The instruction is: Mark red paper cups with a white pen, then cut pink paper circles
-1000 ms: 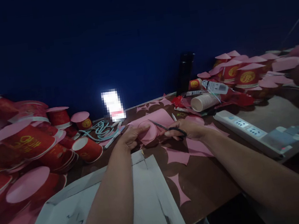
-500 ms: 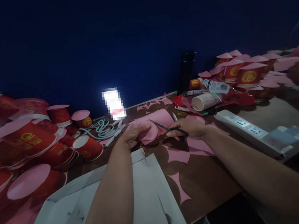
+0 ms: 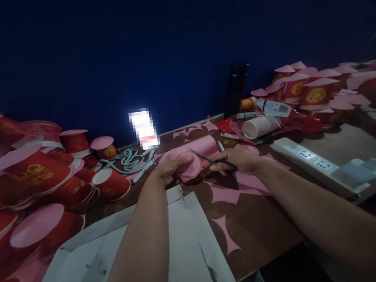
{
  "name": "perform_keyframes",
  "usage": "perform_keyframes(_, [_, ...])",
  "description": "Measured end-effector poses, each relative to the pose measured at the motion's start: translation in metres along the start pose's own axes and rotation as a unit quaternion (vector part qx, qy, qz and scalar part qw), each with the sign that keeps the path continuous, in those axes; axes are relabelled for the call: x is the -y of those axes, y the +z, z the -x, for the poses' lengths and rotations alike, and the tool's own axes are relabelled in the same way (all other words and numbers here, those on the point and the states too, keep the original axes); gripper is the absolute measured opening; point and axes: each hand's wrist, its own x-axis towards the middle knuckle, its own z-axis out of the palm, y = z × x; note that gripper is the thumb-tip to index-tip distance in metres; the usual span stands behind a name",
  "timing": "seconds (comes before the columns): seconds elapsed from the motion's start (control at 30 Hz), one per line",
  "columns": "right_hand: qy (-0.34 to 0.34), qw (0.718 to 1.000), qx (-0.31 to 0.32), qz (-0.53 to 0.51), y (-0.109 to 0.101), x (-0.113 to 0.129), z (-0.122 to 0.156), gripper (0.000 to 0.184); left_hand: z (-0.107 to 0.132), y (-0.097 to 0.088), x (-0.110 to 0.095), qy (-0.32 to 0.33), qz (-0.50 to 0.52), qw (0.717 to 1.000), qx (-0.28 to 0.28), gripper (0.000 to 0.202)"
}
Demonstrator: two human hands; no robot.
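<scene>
My left hand (image 3: 168,171) is closed on a pink paper disc (image 3: 191,167), its finger lying across the face. The disc looks round, with a ragged lower edge. In my right hand (image 3: 238,161) are black-handled scissors (image 3: 207,158), their blades pointing left toward the disc's upper edge. Whether the blades touch the paper I cannot tell. Behind both hands lies a curled sheet of pink paper (image 3: 205,147). Star-shaped pink offcuts (image 3: 224,192) lie just below my right hand, one narrower offcut (image 3: 227,236) closer to me.
Red paper cups (image 3: 113,184), many topped with pink discs, crowd the left; more red cups (image 3: 316,94) stand at the back right. A lit phone (image 3: 144,130) leans behind a pale cable (image 3: 127,160). A power strip (image 3: 313,160), stacked cups (image 3: 260,126) and a white board (image 3: 194,250) lie around.
The view has shifted slightly. Both hands keep nearly the same place, the left still on the disc and the right still on the scissors.
</scene>
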Motion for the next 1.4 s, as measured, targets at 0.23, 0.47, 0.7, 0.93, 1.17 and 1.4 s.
perform_keyframes(0.23, [0.001, 1.000, -0.004, -0.006, -0.0001, 0.0004, 0.0007, 0.041, 0.0004, -0.0009, -0.0003, -0.002, 0.007, 1.000, -0.009, 0.046])
perform_keyframes(0.47, [-0.009, 1.000, 0.003, -0.023, -0.0004, 0.0031, 0.0022, 0.042, 0.0025, 0.0013, -0.0025, 0.009, 0.005, 1.000, 0.006, 0.047])
perform_keyframes(0.7, [-0.013, 1.000, -0.001, -0.016, -0.0009, 0.0024, 0.0028, 0.044, 0.0031, 0.0000, -0.0035, -0.005, 0.000, 1.000, 0.009, 0.046])
perform_keyframes(0.93, [-0.011, 1.000, 0.002, -0.006, -0.0014, 0.0030, 0.0029, 0.044, 0.0048, 0.0017, -0.0061, -0.020, 0.003, 1.000, 0.010, 0.045])
perform_keyframes(1.17, [-0.006, 1.000, 0.001, 0.009, -0.0020, 0.0038, 0.0034, 0.045, 0.0055, 0.0025, -0.0072, -0.019, 0.005, 1.000, 0.009, 0.045])
perform_keyframes(1.4, [-0.001, 1.000, 0.004, -0.010, -0.0021, 0.0047, 0.0048, 0.044, 0.0058, 0.0014, -0.0072, -0.012, -0.015, 1.000, 0.009, 0.043])
